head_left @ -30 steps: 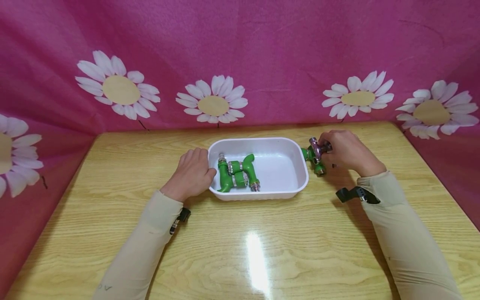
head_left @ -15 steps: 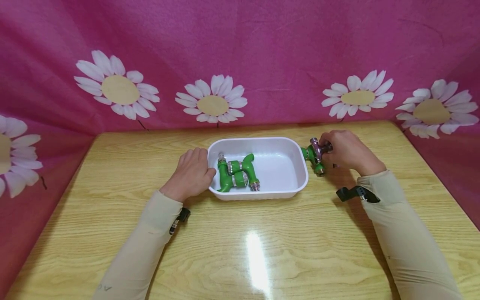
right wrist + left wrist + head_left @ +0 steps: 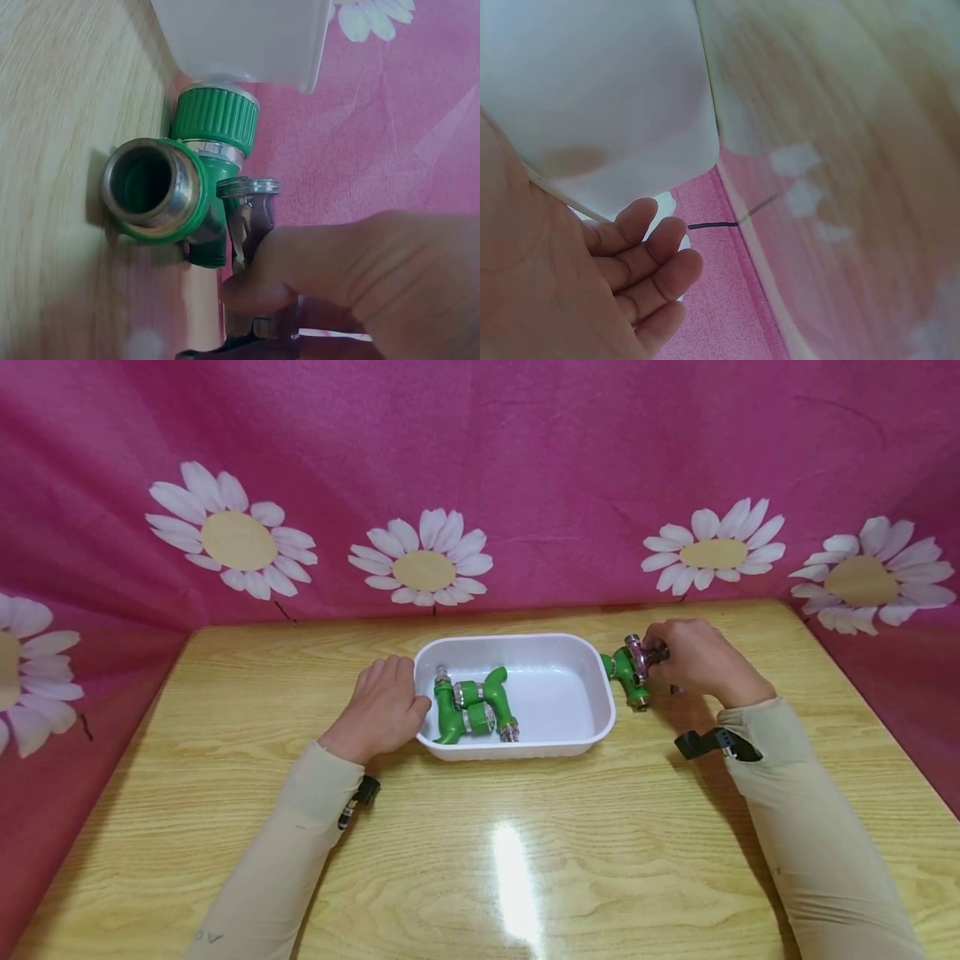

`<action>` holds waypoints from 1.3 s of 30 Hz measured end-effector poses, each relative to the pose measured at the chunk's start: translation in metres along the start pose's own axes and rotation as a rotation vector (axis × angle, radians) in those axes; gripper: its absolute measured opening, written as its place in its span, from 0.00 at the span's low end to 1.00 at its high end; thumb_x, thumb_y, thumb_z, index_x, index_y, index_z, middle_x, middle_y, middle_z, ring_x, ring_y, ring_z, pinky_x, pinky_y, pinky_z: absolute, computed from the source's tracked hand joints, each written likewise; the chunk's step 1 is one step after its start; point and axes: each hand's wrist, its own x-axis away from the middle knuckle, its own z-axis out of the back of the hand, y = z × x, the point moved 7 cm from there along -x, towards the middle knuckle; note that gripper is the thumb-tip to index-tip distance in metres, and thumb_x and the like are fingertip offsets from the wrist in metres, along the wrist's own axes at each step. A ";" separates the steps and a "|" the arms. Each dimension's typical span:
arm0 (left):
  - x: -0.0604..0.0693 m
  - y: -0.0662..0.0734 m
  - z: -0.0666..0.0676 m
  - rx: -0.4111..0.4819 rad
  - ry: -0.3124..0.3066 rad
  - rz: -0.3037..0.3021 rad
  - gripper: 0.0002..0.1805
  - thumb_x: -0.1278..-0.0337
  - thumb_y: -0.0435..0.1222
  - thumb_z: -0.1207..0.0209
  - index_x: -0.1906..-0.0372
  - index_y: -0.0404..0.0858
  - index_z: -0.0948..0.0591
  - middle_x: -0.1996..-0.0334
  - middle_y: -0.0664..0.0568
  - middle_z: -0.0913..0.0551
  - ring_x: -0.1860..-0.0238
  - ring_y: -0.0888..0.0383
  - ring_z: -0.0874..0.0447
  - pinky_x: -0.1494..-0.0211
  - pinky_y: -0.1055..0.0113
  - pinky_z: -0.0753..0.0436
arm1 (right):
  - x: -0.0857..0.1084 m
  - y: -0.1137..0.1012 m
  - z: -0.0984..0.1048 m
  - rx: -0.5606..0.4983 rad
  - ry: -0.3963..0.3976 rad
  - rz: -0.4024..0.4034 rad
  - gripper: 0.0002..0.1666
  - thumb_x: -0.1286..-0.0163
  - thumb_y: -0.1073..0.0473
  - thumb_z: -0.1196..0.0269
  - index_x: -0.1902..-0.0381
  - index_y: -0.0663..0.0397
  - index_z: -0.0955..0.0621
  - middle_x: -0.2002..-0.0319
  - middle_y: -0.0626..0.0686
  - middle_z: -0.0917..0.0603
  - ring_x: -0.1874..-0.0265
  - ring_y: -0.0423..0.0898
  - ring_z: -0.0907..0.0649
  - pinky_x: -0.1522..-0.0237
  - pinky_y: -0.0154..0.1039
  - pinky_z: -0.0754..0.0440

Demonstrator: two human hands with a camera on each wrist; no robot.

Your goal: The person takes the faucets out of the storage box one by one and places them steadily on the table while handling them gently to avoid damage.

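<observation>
My left hand (image 3: pixel 382 706) grips the left end of a white plastic basin (image 3: pixel 517 750), thumb at the rim. In the left wrist view its fingers (image 3: pixel 679 274) are curled beside the basin wall. Two green taps (image 3: pixel 450 714) with metal threaded ends lie in the basin's left half. To the right of the basin, my right hand (image 3: pixel 693 660) pinches a shiny chrome valve (image 3: pixel 639 660) with a threaded end. Close beside that valve a third green tap (image 3: pixel 217 124) lies on the table, its ribbed knob near the basin wall. The palm hides part of the chrome valve.
The wood-grain table (image 3: pixel 420 860) reaches back to a pink cloth (image 3: pixel 562 460) printed with daisies, which also hangs at both sides. Black camera mounts (image 3: pixel 705 745) are worn at both wrists.
My right hand has shifted slightly to the right with the chrome valve, uncovering a bit more of the green tap beside it. The left hand and basin stay in place.
</observation>
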 end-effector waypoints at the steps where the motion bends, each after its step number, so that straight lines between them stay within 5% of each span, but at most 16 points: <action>1: 0.000 0.000 0.000 0.001 0.000 0.000 0.24 0.33 0.41 0.52 0.43 0.25 0.32 0.56 0.41 0.29 0.53 0.46 0.35 0.44 0.53 0.33 | 0.000 0.001 0.000 0.000 -0.003 -0.001 0.19 0.41 0.66 0.29 0.50 0.64 0.16 0.59 0.62 0.12 0.61 0.55 0.19 0.56 0.55 0.20; 39: 0.000 -0.001 0.000 0.010 -0.018 0.011 0.25 0.33 0.42 0.52 0.41 0.25 0.32 0.55 0.40 0.28 0.52 0.46 0.34 0.44 0.53 0.33 | -0.004 0.024 -0.012 0.002 -0.058 -0.049 0.18 0.40 0.67 0.30 0.51 0.65 0.16 0.61 0.62 0.13 0.62 0.56 0.20 0.55 0.55 0.19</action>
